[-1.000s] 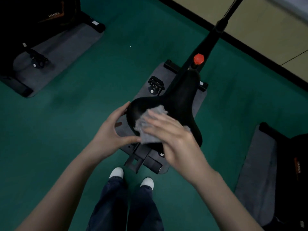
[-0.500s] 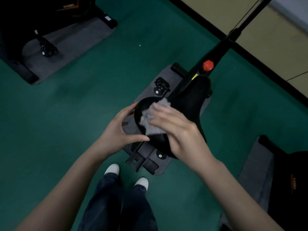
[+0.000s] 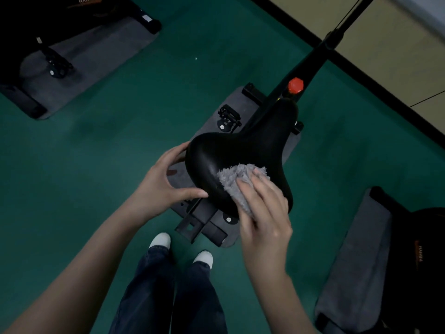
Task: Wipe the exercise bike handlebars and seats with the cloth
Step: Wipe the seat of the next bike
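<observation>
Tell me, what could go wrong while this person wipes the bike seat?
The cloth is bunched under the right hand and covers only a small patch of the seat; the narrow nose near the red knob might get missed.
That hand only presses it flat, so it could slip off onto the floor.
The left hand grips just the seat's edge; a hard push might twist it.

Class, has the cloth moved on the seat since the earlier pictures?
Yes. The cloth has slid rightward across the wide end of the seat, away from its left edge.
</observation>
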A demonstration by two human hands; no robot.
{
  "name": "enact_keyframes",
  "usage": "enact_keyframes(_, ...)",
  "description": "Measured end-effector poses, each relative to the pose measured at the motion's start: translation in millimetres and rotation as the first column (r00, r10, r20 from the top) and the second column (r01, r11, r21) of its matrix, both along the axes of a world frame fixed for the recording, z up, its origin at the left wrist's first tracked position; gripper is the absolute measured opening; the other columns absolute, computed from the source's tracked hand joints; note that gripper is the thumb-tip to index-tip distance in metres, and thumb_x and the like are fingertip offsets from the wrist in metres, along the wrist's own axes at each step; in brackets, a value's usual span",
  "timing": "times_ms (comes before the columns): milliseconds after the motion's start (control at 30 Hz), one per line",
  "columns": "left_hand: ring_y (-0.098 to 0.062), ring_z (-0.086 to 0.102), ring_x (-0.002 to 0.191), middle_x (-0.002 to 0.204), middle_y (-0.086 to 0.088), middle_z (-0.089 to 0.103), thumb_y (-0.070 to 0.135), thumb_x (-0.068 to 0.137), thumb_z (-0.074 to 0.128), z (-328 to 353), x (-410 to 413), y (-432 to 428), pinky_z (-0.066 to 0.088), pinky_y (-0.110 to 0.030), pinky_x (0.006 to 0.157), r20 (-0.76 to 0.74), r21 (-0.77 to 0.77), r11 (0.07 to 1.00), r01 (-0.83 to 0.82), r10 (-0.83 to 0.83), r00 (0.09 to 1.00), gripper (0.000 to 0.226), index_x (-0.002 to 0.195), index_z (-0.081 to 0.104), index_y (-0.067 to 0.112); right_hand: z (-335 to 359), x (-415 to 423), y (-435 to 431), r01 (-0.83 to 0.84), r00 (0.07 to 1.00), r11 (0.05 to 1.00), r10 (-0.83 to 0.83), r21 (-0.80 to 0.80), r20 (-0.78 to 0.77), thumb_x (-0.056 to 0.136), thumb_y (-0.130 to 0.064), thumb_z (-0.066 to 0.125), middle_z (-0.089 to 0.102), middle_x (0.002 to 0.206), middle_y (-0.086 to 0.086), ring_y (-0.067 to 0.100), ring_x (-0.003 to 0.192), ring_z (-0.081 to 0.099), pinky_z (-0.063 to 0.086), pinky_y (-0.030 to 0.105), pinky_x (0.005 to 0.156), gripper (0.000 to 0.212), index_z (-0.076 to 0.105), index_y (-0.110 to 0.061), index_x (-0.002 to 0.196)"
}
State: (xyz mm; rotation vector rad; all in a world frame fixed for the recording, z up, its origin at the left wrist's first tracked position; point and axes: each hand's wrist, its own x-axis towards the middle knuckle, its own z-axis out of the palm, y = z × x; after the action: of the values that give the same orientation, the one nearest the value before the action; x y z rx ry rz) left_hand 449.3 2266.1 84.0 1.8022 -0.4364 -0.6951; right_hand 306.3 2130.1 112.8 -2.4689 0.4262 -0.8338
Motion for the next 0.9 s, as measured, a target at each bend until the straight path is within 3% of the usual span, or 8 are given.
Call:
enact_keyframes(100,0.015,0.04,0.123,0.141,0.012,0.044,0.039,0.051,0.082,-1,0,1,0.035,-0.004,0.096,-0.007,-0.003,1.0,-0.002,0.002,1.0,0.099,0.139,0.037,0.034,0,2,8,0.083,0.995,0.994,-0.087,0.075,0.053,0.085,-0.002,0.065,0.06,0.113,0.002,0.018,0.112,0.055,0.05,0.044,0.092,0.022,0.069,-0.001,0.107)
enact_keyframes(200,0.005,0.042,0.127,0.142,0.01,0.044,0.037,0.051,0.082,-1,0,1,0.035,-0.006,0.099,-0.013,0.002,1.0,-0.008,0.008,1.0,0.101,0.142,0.038,0.028,4,14,17,0.185,0.979,0.977,-0.193,0.101,0.068,0.089,-0.017,0.063,0.065,0.104,0.005,0.017,0.103,0.055,0.053,0.046,0.082,0.021,0.072,-0.001,0.1)
enact_keyframes(333,0.001,0.042,0.127,0.142,0.009,0.044,0.038,0.05,0.082,0,1,1,0.036,-0.016,0.105,-0.003,-0.005,1.0,-0.006,0.006,1.0,0.102,0.141,0.039,0.025,15,38,23,0.145,0.989,0.989,-0.146,0.031,0.026,0.097,-0.039,0.049,0.067,0.098,0.01,0.02,0.098,0.053,0.051,0.041,0.081,0.043,0.074,-0.003,0.095)
enact_keyframes(433,-0.002,0.042,0.129,0.143,0.01,0.043,0.043,0.048,0.082,-2,0,1,0.036,-0.023,0.108,-0.006,-0.008,1.0,-0.007,0.007,1.0,0.103,0.141,0.039,0.028,13,32,19,0.13,0.991,0.991,-0.13,-0.043,0.0,0.097,-0.028,0.053,0.065,0.097,0.011,0.023,0.093,0.052,0.051,0.042,0.074,0.031,0.073,-0.005,0.1)
enact_keyframes(533,0.001,0.044,0.126,0.142,0.013,0.042,0.05,0.046,0.081,-3,0,1,0.036,-0.011,0.102,-0.01,-0.021,1.0,-0.002,0.001,1.0,0.105,0.14,0.039,0.031,8,14,13,0.176,0.984,0.982,-0.177,-0.074,0.001,0.093,-0.015,0.06,0.063,0.094,0.013,0.021,0.092,0.048,0.05,0.034,0.076,0.019,0.073,-0.004,0.101)
enact_keyframes(600,0.009,0.044,0.122,0.141,0.014,0.042,0.051,0.046,0.081,-5,1,2,0.035,-0.002,0.095,-0.016,-0.029,1.0,0.005,-0.005,1.0,0.105,0.14,0.038,0.033,6,3,8,0.265,0.964,0.962,-0.265,-0.068,0.009,0.092,-0.013,0.061,0.062,0.092,0.013,0.021,0.092,0.048,0.047,0.026,0.079,0.018,0.072,-0.003,0.102)
enact_keyframes(733,0.012,0.044,0.119,0.14,0.016,0.042,0.054,0.046,0.08,-7,1,2,0.035,0.0,0.092,-0.013,-0.035,0.999,0.005,-0.006,1.0,0.105,0.14,0.039,0.034,5,7,-1,0.491,0.87,0.869,-0.493,0.066,0.017,0.088,-0.009,0.066,0.06,0.086,0.015,0.027,0.086,0.051,0.045,0.023,0.071,0.014,0.073,-0.003,0.098)
enact_keyframes(900,0.007,0.046,0.12,0.139,0.016,0.042,0.051,0.047,0.08,-9,2,2,0.036,-0.001,0.091,0.015,-0.04,0.999,0.011,-0.01,1.0,0.102,0.139,0.039,0.034,-2,16,31,0.304,0.95,0.952,-0.301,-0.029,0.079,0.091,-0.009,0.063,0.06,0.09,0.014,0.018,0.093,0.045,0.047,0.028,0.079,0.014,0.073,-0.004,0.098)
